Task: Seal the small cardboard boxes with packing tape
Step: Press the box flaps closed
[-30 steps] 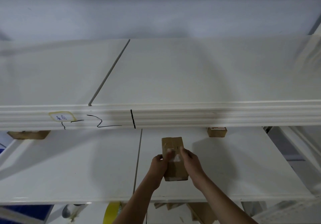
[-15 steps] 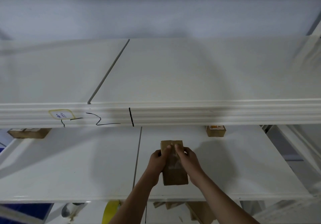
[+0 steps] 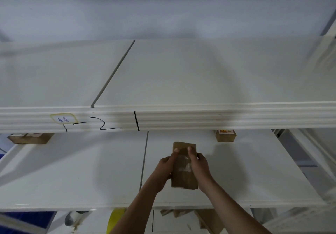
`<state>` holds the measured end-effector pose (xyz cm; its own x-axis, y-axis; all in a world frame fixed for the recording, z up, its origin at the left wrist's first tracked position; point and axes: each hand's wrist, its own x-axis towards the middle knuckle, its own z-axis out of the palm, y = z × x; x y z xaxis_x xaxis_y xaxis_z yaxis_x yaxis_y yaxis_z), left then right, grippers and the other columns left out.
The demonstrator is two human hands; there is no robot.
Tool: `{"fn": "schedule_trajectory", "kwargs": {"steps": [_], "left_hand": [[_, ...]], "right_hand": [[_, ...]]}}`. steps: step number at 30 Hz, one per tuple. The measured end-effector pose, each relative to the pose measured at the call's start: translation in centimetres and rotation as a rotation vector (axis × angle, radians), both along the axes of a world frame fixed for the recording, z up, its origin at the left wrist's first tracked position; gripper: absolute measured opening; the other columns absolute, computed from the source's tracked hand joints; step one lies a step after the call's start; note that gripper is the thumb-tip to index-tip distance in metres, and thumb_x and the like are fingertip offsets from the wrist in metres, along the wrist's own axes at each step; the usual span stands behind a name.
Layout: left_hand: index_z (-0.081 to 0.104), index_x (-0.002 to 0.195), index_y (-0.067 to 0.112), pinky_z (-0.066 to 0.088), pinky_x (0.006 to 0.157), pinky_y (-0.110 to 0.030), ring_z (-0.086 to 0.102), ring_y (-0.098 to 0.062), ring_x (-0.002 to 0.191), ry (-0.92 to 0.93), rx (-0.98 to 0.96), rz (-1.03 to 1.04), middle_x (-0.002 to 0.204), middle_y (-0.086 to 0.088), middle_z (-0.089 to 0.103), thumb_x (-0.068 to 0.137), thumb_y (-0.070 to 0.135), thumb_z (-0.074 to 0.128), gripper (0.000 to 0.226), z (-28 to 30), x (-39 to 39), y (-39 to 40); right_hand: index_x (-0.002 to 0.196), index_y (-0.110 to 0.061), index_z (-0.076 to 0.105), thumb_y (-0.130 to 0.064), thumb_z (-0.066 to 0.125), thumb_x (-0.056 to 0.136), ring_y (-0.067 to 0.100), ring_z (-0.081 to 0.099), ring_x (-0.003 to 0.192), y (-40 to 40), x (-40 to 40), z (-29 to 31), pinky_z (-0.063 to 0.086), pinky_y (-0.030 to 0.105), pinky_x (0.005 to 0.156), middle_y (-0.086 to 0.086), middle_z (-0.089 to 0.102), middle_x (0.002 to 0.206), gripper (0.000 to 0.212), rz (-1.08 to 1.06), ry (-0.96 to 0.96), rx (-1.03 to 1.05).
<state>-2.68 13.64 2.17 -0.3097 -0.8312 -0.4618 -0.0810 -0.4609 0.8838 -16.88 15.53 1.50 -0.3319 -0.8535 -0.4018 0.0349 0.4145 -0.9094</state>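
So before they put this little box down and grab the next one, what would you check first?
1. Box held by both hands: ok; left hand and right hand grip its sides.
2. Tape on top face: ok, a clear strip shows.
3. Tape pressed flat along the far end: cannot tell, thumbs cover it.
4. Free shelf space to set it down: ok.
5. Next boxes: ok, one at right, one at left.
6. Tape roll: cannot tell.

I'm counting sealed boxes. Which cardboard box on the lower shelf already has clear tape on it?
The held box, gripped between left hand and right hand; shiny tape runs along its top. The other two sit back, mostly hidden.
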Motion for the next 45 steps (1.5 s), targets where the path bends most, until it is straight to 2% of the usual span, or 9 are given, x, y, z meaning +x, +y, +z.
{"fn": "schedule_trajectory", "kwargs": {"steps": [4,6,8,11,15,22,33,41,45], "left_hand": [[0.053,0.138,0.019,0.059,0.091,-0.037,0.068,-0.022,0.109,0.050,0.076,-0.169,0.123,-0.005,0.067,0.087,0.050,0.072,0.063,-0.3,0.9,0.4],[0.054,0.136,0.011,0.059,0.091,-0.039,0.070,-0.023,0.107,0.096,0.081,-0.140,0.118,-0.008,0.071,0.085,0.037,0.076,0.061,-0.6,1.0,0.5],[0.057,0.131,0.007,0.058,0.091,-0.043,0.071,-0.025,0.106,0.147,0.087,-0.077,0.115,-0.010,0.073,0.083,0.035,0.078,0.060,-0.9,1.0,0.4],[0.057,0.131,0.004,0.058,0.093,-0.044,0.070,-0.028,0.108,0.183,0.097,-0.040,0.117,-0.013,0.072,0.083,0.035,0.077,0.060,-0.9,1.2,0.1],[0.054,0.136,0.010,0.058,0.090,-0.039,0.069,-0.027,0.110,0.164,0.107,-0.111,0.122,-0.013,0.070,0.084,0.028,0.078,0.060,-0.8,1.7,0.1],[0.060,0.127,0.019,0.060,0.086,-0.049,0.071,-0.031,0.103,0.115,0.112,-0.010,0.116,-0.014,0.071,0.084,0.023,0.080,0.047,-1.9,1.9,0.6],[0.055,0.130,0.022,0.061,0.084,-0.041,0.071,-0.026,0.102,0.025,0.088,-0.053,0.114,-0.012,0.072,0.087,0.029,0.077,0.049,-3.1,1.8,1.1],[0.058,0.132,0.010,0.061,0.072,-0.032,0.072,-0.024,0.096,-0.121,0.087,-0.018,0.108,-0.012,0.071,0.099,0.018,0.061,0.034,-4.7,2.4,1.3],[0.060,0.129,0.006,0.063,0.079,-0.037,0.071,-0.024,0.097,-0.220,0.049,0.033,0.105,-0.012,0.071,0.096,0.019,0.066,0.036,-6.1,2.9,1.7]], "right_hand": [[0.119,-0.022,0.062,-0.095,0.036,0.073,0.026,0.071,0.097,-0.8,-1.2,0.4,0.061,0.046,0.078,0.007,0.072,0.108,0.090,0.023,-0.098,0.057],[0.118,-0.025,0.066,-0.091,0.035,0.078,0.027,0.073,0.100,-0.8,-1.5,0.8,0.060,0.051,0.086,0.007,0.075,0.110,0.083,0.110,-0.201,0.068],[0.126,-0.026,0.062,-0.080,0.053,0.083,0.025,0.072,0.103,-0.7,-1.8,0.5,0.061,0.048,0.087,0.006,0.073,0.116,0.070,0.187,-0.198,0.086],[0.134,-0.025,0.057,-0.077,0.078,0.061,0.024,0.071,0.107,-0.2,-2.3,-1.1,0.059,0.047,0.092,0.003,0.071,0.120,0.092,0.282,-0.128,0.130],[0.124,-0.024,0.065,-0.059,0.066,0.089,0.020,0.072,0.104,1.1,-2.2,-1.1,0.057,0.043,0.097,0.000,0.075,0.112,0.050,0.328,-0.081,0.112],[0.123,-0.019,0.067,-0.045,0.067,0.094,0.018,0.073,0.103,1.8,-2.0,-1.6,0.057,0.041,0.097,0.001,0.076,0.111,0.039,0.344,-0.100,0.086],[0.121,-0.020,0.068,-0.051,0.065,0.093,0.018,0.071,0.102,2.1,-1.5,-2.9,0.057,0.040,0.096,-0.001,0.075,0.109,0.042,0.306,-0.027,0.154],[0.122,-0.021,0.066,-0.051,0.068,0.090,0.011,0.066,0.100,2.9,-1.3,-3.6,0.056,0.025,0.082,-0.005,0.071,0.110,0.044,0.434,0.233,0.188],[0.119,-0.019,0.059,-0.054,0.072,0.085,0.014,0.063,0.102,2.9,-0.8,-4.3,0.051,0.025,0.076,-0.003,0.066,0.115,0.050,0.425,0.392,0.197]]}}
